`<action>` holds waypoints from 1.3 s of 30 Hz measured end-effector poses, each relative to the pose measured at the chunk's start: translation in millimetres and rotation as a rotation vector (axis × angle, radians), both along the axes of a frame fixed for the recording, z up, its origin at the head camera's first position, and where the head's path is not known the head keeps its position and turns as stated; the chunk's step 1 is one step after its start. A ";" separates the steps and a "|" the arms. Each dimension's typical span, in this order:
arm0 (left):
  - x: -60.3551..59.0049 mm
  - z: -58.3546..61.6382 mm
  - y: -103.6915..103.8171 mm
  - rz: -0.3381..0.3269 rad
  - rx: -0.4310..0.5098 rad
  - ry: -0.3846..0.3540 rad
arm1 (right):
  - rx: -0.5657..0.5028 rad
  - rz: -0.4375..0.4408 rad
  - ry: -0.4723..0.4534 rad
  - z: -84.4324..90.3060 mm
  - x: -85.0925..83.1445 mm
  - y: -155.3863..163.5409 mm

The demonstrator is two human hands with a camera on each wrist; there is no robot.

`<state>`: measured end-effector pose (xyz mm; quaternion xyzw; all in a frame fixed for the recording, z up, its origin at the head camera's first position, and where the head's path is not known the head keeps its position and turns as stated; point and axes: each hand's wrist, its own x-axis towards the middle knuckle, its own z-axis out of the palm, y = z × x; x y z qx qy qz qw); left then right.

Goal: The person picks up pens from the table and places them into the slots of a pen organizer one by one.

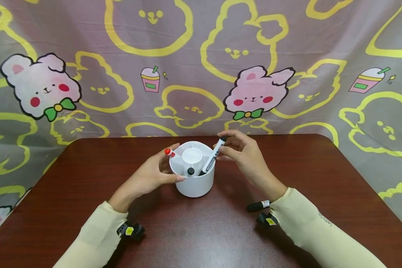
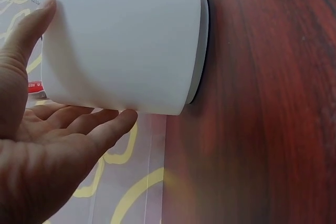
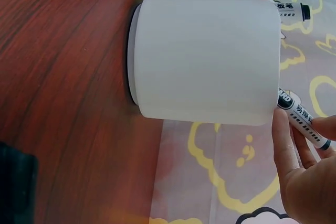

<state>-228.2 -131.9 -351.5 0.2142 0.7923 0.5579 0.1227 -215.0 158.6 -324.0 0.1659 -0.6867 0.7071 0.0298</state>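
A round white pen holder [image 1: 195, 187] with divided compartments stands upright on the table. My left hand [image 1: 150, 172] grips its left side, thumb at the front rim and fingers round the far side. My right hand [image 1: 248, 154] pinches a white marker [image 1: 215, 155] by its upper, black-ended part. This marker leans to the right, its lower end inside the holder's right compartment. A red-ended marker [image 1: 169, 152] leans out at the left rim, and a black-ended marker [image 1: 190, 171] stands in the front compartment. The holder's wall [image 3: 210, 59] hides their lower parts in the wrist views.
Another marker [image 1: 258, 206] with a black cap lies on the brown wooden table [image 1: 194, 238], close to the right sleeve, which partly covers it. Behind the table's far edge hangs a patterned cloth [image 1: 187, 63]. Each wrist carries a small black camera [image 1: 130, 230].
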 end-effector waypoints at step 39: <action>2.7 -4.0 3.0 -0.010 0.046 -0.028 | 0.287 -0.094 0.085 -12.7 5.1 -11.6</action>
